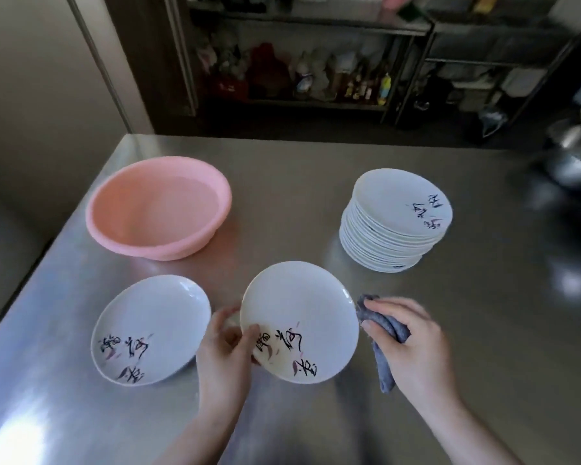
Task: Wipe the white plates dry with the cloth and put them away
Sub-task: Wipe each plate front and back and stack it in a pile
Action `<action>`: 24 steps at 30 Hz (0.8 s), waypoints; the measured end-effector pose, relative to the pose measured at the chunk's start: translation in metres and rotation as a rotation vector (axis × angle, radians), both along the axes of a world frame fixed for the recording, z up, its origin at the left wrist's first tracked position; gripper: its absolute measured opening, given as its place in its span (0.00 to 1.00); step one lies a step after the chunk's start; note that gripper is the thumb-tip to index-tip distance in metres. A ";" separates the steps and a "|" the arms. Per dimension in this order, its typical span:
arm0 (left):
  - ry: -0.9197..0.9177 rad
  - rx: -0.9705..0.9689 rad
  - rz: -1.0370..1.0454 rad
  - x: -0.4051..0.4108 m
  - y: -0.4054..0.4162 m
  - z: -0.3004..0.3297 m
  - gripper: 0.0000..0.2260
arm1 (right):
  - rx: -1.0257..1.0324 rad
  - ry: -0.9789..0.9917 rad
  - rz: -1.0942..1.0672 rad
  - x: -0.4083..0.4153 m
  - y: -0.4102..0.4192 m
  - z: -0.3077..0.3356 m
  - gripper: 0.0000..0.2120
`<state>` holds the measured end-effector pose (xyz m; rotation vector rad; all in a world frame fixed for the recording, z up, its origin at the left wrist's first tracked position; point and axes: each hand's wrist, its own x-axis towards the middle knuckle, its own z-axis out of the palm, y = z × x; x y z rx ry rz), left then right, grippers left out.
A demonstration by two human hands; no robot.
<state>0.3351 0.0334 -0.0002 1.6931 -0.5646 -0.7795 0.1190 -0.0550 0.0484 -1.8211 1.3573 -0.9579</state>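
Observation:
My left hand [227, 347] grips the left rim of a white plate [302, 317] with black calligraphy, thumb on its face, holding it tilted above the steel table [450, 330]. My right hand [410, 340] holds a grey cloth [383, 330] just right of that plate's edge; part of the cloth hangs down below the hand. A second white plate [151, 327] with the same writing lies flat on the table to the left. A tall stack of several white plates [396, 223] stands at the back right.
A pink plastic basin [114, 223] sits at the back left of the table. Metal bowls [571, 162] stand at the far right edge. Behind the table are dark shelves [316, 62] with bottles and jars.

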 end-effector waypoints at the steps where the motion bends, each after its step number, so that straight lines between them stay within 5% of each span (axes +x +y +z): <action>1: 0.009 0.010 -0.033 -0.020 -0.006 -0.003 0.15 | 0.000 -0.003 -0.024 -0.019 -0.004 -0.001 0.16; 13: 0.099 0.144 -0.010 -0.222 -0.044 -0.041 0.14 | 0.069 0.056 0.026 -0.199 -0.055 -0.028 0.19; 21: -0.069 0.360 -0.105 -0.237 -0.051 -0.042 0.14 | 0.159 0.109 0.105 -0.202 -0.058 -0.059 0.14; 24: -0.302 0.483 -0.266 -0.218 -0.059 -0.041 0.09 | 0.179 0.179 0.147 -0.191 -0.057 -0.067 0.14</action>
